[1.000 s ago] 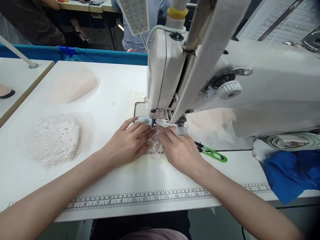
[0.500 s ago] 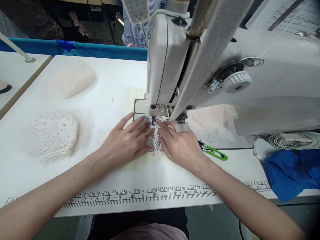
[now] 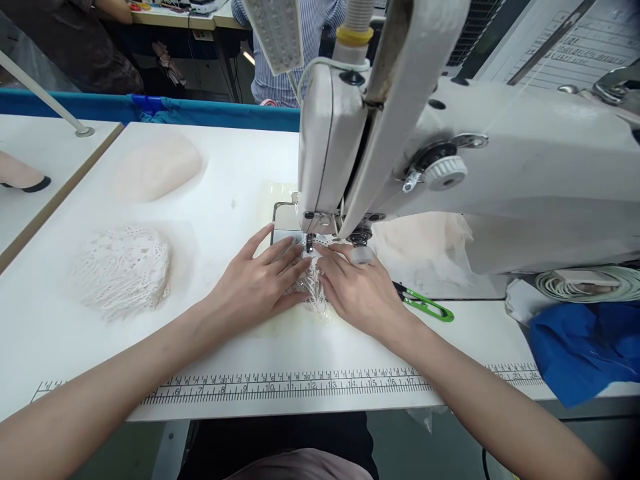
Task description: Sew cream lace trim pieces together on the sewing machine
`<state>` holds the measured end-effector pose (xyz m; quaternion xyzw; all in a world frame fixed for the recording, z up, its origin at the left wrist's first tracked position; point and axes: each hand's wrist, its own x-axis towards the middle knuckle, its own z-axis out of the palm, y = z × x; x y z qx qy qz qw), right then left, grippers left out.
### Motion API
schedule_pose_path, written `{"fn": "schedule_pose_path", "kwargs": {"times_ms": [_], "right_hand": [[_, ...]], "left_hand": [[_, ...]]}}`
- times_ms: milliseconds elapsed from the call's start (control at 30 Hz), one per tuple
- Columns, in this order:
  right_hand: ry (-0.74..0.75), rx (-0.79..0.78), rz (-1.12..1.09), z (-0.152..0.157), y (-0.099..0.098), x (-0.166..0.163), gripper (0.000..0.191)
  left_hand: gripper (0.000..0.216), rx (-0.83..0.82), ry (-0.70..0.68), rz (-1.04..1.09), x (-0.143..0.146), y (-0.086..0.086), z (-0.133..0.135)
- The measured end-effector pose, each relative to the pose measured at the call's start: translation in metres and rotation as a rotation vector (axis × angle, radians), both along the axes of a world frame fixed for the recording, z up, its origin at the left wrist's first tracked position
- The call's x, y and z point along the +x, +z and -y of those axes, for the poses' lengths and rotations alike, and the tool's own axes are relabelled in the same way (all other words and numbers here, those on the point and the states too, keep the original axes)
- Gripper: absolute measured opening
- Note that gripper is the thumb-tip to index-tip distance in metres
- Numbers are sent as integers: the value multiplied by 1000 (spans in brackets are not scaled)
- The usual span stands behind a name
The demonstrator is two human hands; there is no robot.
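A piece of white lace (image 3: pixel 315 291) lies under the presser foot (image 3: pixel 309 244) of a white sewing machine (image 3: pixel 325 147). From the left, my left hand (image 3: pixel 260 277) rests flat with its fingers spread, their tips on the lace beside the foot. My right hand (image 3: pixel 357 287) lies on the lace's right side, fingers stretched forward and slightly bent, partly beneath the machine head. Both hands press the lace from above and neither wraps round it. The lace's far part is hidden by the fingers and the machine. Close to my right wrist are green thread snips (image 3: pixel 425 307).
A stack of white lace (image 3: pixel 125 270) and pale beige fabric pieces (image 3: pixel 160 167) lie at left. More sheer beige fabric (image 3: pixel 423 243) is behind the snips. Blue cloth (image 3: pixel 585 347) and a coiled tape (image 3: pixel 590 283) sit at right. A ruler strip (image 3: pixel 270 387) runs along the table's front. People are beyond.
The camera view has shifted a little, so the machine and table appear moved. My hands stay on the lace at the presser foot, with almost no visible change in their pose.
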<state>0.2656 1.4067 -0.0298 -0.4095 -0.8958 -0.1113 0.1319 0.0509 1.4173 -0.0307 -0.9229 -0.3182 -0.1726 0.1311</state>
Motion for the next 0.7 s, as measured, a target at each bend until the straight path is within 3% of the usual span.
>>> {"fn": "schedule_pose_path", "kwargs": {"times_ms": [567, 700], "right_hand": [[26, 69, -37, -1, -1, 0, 20], [77, 95, -83, -1, 1, 3, 19]], "left_hand": [[42, 25, 17, 25, -2, -3, -3], [38, 61, -125, 54, -7, 0, 1]]}}
